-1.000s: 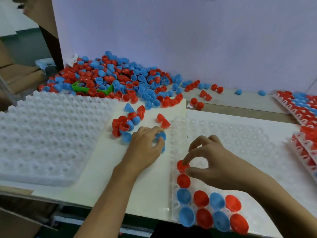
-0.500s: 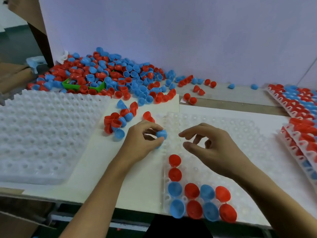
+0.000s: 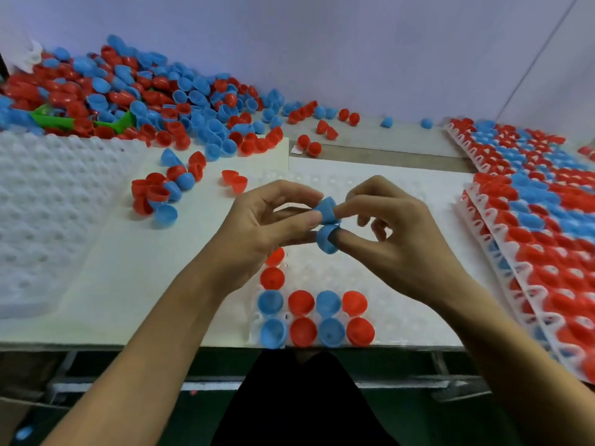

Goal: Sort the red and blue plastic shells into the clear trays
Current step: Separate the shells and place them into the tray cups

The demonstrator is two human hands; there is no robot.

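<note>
The left hand (image 3: 257, 226), which a moment ago picked at the loose shells on the white bench (image 3: 128, 284), now pinches two stuck-together blue plastic shells (image 3: 326, 225) above the clear plastic tray (image 3: 402, 291). The right hand (image 3: 396, 233) has left the tray to pinch them too, probably separating them before placing.

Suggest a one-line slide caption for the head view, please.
Both hands, left and right, pull apart two nested blue shells above a partly filled clear tray.
</note>
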